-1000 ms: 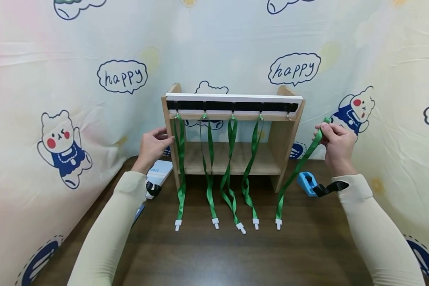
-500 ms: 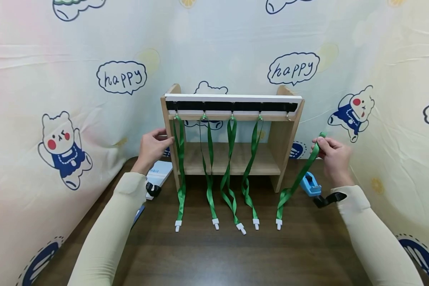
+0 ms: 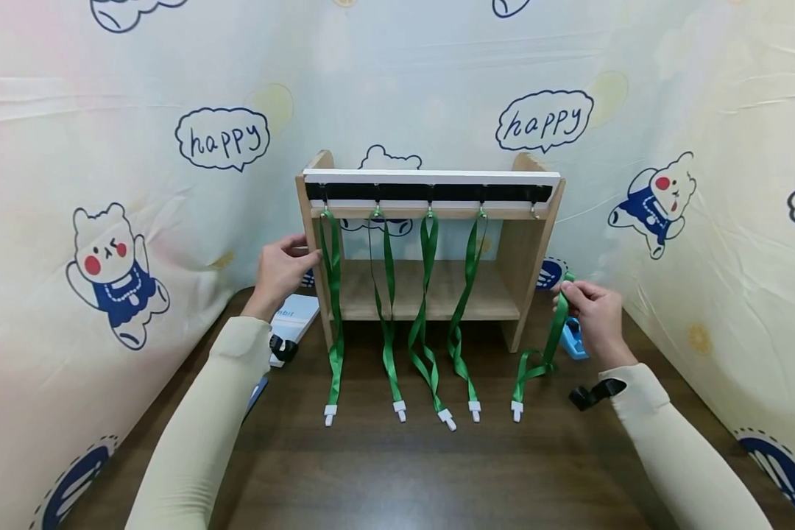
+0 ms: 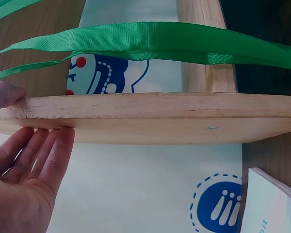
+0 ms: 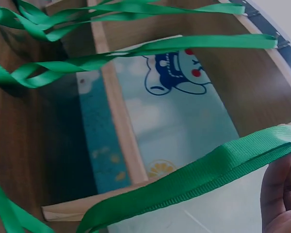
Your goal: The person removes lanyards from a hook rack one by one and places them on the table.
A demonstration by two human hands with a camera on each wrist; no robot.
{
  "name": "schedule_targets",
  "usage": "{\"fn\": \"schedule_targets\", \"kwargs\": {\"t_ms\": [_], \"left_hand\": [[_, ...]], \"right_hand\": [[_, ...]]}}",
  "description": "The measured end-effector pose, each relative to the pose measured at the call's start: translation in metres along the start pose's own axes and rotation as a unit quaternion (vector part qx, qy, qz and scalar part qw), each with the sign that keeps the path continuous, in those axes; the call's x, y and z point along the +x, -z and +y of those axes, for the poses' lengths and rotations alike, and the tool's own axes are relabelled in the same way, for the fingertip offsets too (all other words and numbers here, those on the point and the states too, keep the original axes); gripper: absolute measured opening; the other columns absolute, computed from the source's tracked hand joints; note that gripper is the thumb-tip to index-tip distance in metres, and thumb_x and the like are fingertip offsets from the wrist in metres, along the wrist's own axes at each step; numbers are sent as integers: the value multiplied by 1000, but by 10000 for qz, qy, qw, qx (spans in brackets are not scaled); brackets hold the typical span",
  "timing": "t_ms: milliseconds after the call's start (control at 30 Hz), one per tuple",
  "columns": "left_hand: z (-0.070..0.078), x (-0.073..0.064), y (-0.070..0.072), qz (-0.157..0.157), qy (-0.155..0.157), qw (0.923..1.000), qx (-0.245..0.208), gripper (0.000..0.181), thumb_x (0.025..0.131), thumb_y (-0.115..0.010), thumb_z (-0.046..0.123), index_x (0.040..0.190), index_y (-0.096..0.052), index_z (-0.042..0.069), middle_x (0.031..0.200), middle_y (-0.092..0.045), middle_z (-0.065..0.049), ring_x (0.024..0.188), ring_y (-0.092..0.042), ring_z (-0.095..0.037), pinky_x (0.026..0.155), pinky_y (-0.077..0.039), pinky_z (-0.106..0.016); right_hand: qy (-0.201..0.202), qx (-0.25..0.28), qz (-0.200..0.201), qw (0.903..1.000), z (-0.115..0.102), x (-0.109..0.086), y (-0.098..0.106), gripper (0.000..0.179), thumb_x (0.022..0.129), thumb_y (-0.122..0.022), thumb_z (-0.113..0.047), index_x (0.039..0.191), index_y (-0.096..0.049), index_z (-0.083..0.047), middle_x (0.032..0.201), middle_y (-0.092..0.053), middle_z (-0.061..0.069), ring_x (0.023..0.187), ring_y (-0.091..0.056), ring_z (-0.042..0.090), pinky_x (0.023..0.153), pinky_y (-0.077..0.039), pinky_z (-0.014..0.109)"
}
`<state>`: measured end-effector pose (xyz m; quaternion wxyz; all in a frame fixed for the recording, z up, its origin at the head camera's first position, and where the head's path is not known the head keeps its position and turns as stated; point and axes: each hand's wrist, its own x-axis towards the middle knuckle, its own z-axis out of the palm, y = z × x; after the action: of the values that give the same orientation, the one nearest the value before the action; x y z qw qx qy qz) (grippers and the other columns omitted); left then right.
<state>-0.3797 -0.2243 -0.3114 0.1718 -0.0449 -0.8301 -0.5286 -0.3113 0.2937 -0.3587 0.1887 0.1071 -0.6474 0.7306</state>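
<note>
My left hand [image 3: 278, 271] grips the left side panel [image 4: 145, 108] of a small wooden rack [image 3: 532, 261]; in the left wrist view the thumb and fingers lie on opposite faces. My right hand [image 3: 595, 318], right of the rack, pinches the upper end of a green lanyard [image 3: 556, 329]. That lanyard sags in a bend, its white clip [image 3: 517, 412] low over the table. In the right wrist view its ribbon [image 5: 184, 180] runs to the fingers. Several more green lanyards [image 3: 429, 254] hang from hooks on the rack's black strip [image 3: 457, 193]; the rightmost hook [image 3: 534, 212] carries none.
A blue tape dispenser [image 3: 574, 341] is partly hidden behind my right hand. On the left, a white box or booklet [image 3: 294, 318] lies by the rack, with a blue object [image 3: 257, 394] near my sleeve. Printed cloth [image 3: 225, 66] stands behind the brown table [image 3: 397, 478].
My right hand has come down and to the left with the lanyard's upper end, and the ribbon has gone from taut to slack. My left hand stays on the rack.
</note>
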Motion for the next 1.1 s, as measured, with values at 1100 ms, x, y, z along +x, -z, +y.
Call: {"fn": "schedule_targets", "kwargs": {"t_ms": [1100], "left_hand": [[-2,1,-3,23,70,10000,-25,58,93,-72,36,144,-56,14,138,-62,-14,124,-62,-29,104,-55,-50]], "right_hand": [[-741,-2276,647,9688,85,-11,11,38,100,-64,-29,113,-73,5,73,-72,-17,63,-69,-2,68,-63,25]]}}
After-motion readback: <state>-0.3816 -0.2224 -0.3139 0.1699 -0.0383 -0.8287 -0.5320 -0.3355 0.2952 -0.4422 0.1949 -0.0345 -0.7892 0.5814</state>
